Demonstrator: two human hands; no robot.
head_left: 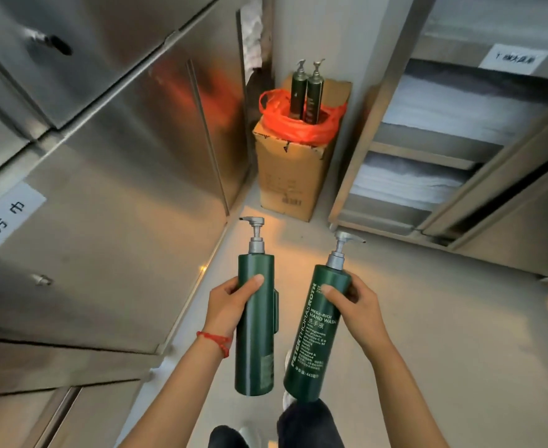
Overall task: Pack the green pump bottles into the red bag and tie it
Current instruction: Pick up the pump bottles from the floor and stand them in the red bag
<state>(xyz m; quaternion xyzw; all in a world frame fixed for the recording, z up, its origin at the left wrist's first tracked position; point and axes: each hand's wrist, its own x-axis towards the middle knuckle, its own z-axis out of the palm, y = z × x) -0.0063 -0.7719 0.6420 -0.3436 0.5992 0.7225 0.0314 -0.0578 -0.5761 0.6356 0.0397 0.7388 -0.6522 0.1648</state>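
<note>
With 1 green bottle (255, 321) gripped in our left hand (225, 305) and another (314, 331) in our right hand (356, 302), we should lower both upright beside the 2 bottles (305, 92) in the red bag (298, 124).

Cardboard box (293, 176) between steel cabinets (111, 176)

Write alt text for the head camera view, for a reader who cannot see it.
A person's left hand and right hand each hold a green pump bottle, left bottle and right bottle, upright above a pale floor. Ahead, two more bottles stand in an open red bag on a cardboard box, between steel cabinets and linen shelves.
</note>
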